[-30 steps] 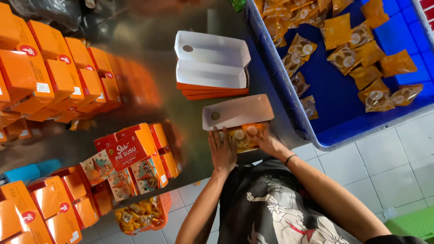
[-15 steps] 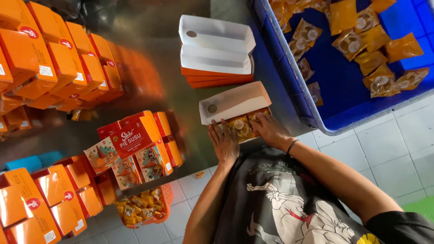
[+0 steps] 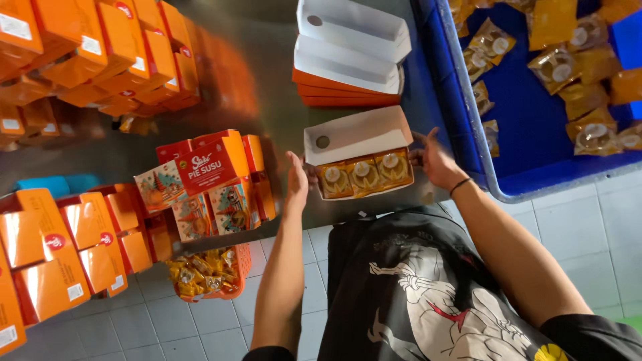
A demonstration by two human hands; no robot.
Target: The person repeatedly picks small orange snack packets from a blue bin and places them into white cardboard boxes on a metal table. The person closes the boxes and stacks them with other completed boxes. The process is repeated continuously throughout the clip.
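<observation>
An open orange box (image 3: 354, 137) with a white inside lies on the steel table (image 3: 267, 73), its lid raised. Three wrapped round pastries (image 3: 364, 172) fill it in a row. My left hand (image 3: 297, 179) rests against the box's left end, fingers together. At the right end, my right hand (image 3: 436, 159) touches the box; a dark band sits on that wrist. Neither hand lifts the box off the table.
A stack of open empty boxes (image 3: 351, 57) stands behind. The blue crate (image 3: 468, 134) at right holds several wrapped pastries (image 3: 555, 67). Closed orange boxes (image 3: 100, 53) are piled at left, upright ones (image 3: 214, 180) beside my left hand. An orange basket (image 3: 207, 277) of sweets sits on the tiled floor.
Both hands have come off the pastries and moved out to the two ends of the box. All three pastries now show. The view has shifted slightly.
</observation>
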